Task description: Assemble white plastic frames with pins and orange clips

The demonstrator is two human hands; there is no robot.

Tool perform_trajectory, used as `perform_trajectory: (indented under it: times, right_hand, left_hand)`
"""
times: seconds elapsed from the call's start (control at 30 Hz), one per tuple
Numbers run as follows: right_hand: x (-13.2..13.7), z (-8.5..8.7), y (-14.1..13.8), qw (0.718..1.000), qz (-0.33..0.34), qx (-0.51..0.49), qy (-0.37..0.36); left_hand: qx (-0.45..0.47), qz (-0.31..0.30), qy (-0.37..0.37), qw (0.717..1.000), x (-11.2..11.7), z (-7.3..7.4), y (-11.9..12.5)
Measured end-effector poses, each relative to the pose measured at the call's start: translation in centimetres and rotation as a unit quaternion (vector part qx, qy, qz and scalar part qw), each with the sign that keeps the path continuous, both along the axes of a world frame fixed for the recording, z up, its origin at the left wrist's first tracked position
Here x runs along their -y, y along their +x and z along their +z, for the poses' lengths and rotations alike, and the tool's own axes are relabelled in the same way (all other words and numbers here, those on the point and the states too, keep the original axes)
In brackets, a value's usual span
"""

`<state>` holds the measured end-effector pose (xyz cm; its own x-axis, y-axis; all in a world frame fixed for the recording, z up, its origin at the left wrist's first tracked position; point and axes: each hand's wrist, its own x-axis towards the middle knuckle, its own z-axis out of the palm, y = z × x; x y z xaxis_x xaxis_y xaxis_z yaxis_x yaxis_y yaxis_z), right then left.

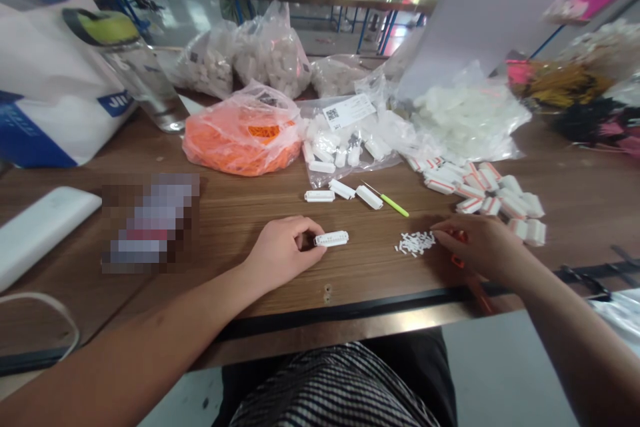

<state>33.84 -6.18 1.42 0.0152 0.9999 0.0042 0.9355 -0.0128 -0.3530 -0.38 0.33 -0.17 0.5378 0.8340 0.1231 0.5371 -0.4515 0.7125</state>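
Note:
My left hand [283, 253] rests on the wooden table [240, 213], fingers closed on one end of a small white plastic connector housing [331, 238] that lies flat. My right hand [477, 245] rests to the right, fingers curled around an orange tool [457, 248] that shows only in part beneath them. Its fingertips touch a small heap of tiny white pieces [415, 243]. Three more white housings [343, 193] lie loose beyond my left hand, beside a green-handled pick [390, 201].
A pile of white housings with orange stripes [480, 197] lies at right. Bags of orange parts [240, 140] and white parts [345, 147] sit behind. A water bottle [137, 73], a white flat device [37, 230] and a large bag [45, 80] stand at left.

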Motion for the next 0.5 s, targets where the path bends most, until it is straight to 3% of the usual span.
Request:
perform_trajectory:
  times: [0.37,0.5]
  right_hand:
    - [-0.5,-0.1,-0.1,0.998,-0.054,-0.009,-0.034]
    - [-0.8,1.0,-1.9,0.996,-0.072,-0.042,-0.011]
  left_hand:
    - [-0.003,0.002,0.001,1.0,0.0,-0.2,0.0]
    - [-0.003,0.005,-0.006,1.0,0.1,-0.1,0.1]
